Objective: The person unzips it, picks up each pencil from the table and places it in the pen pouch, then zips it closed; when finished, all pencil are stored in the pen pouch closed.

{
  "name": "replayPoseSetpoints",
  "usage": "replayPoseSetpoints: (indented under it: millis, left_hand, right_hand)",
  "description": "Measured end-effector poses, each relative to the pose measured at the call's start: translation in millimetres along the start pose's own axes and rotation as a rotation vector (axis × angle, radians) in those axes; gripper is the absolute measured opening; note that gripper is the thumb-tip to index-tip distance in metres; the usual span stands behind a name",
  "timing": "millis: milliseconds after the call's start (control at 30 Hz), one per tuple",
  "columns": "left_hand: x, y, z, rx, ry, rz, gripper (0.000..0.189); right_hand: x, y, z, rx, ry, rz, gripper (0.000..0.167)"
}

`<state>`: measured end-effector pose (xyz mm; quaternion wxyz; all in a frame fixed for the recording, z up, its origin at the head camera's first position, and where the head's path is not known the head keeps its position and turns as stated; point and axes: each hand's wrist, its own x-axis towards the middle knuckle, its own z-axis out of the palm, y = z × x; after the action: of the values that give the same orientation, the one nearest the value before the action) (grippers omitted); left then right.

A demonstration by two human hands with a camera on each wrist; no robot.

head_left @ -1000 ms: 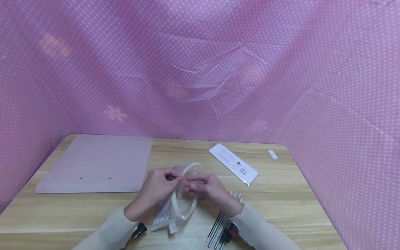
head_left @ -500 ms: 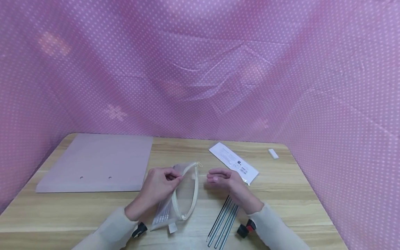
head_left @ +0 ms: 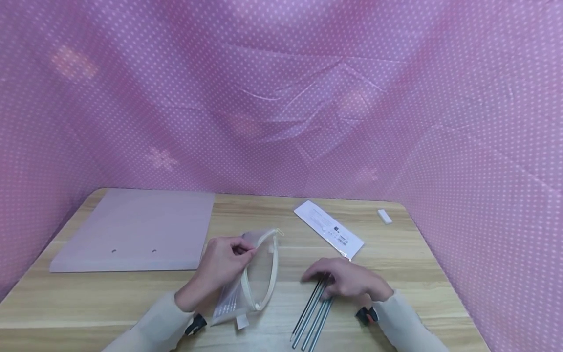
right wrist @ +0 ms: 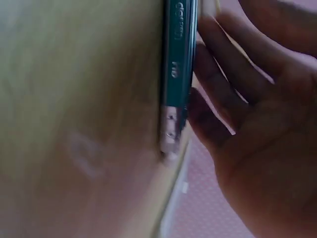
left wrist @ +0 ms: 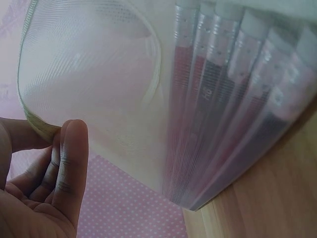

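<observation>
My left hand pinches the zipped edge of a translucent mesh pencil pouch, whose mouth gapes towards the right. Through the mesh in the left wrist view, several eraser-tipped pencils lie side by side inside. Over the far ends of several loose pencils hovers my right hand, its fingers spread and slightly bent. The right wrist view has a green pencil marked HB beside the fingers, which are not closed round it. The thumb's contact with the pencils is unclear.
A pale flat board or folder with two small holes lies at the left of the wooden table. A white printed packet lies behind the right hand. Farther right is a small white block. Pink dotted cloth surrounds the table.
My right hand has drawn back from the pouch's mouth, moving right and then down over the loose pencils. The left hand keeps its pinch on the pouch in the same spot.
</observation>
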<state>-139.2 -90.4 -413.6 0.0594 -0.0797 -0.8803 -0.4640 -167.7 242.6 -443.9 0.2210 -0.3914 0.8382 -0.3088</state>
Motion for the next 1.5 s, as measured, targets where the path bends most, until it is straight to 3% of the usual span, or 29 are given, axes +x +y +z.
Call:
replayPoseSetpoints:
  millis: [67, 167, 400, 667, 1067, 1333, 1500]
  left_hand:
    - [-0.4, 0.6, -0.7, -0.004, -0.004, -0.012, 0.006]
    - [-0.4, 1.1, -1.1, -0.01, -0.008, -0.027, 0.005]
    - [0.1, 1.8, -0.5, -0.008, 0.0, -0.001, 0.003]
    - [-1.3, 1.3, -2.1, -0.011, -0.014, -0.025, 0.004]
    - [-1.7, 1.2, -3.1, -0.008, -0.027, -0.026, 0.004]
    - [-1.0, 0.9, -3.0, -0.004, -0.032, -0.02, 0.005]
    - [-0.7, 0.9, -2.7, -0.002, -0.027, -0.014, 0.007]
  right_hand:
    - [-1.9, -2.2, -1.4, -0.143, -0.056, -0.086, 0.062]
    - [-2.1, -4.8, -1.6, -0.244, -0.08, -0.163, 0.064]
    - [-1.5, -1.4, 3.1, -0.338, -0.072, -0.196, 0.055]
    - [0.6, -0.9, 4.1, -0.327, -0.05, -0.203, 0.041]
    - [5.4, -1.0, 2.8, -0.228, -0.092, -0.086, 0.03]
    - [4.4, -2.5, -0.7, -0.2, -0.03, -0.097, 0.026]
    - [2.4, -4.9, -3.4, -0.091, 0.015, -0.068, 0.024]
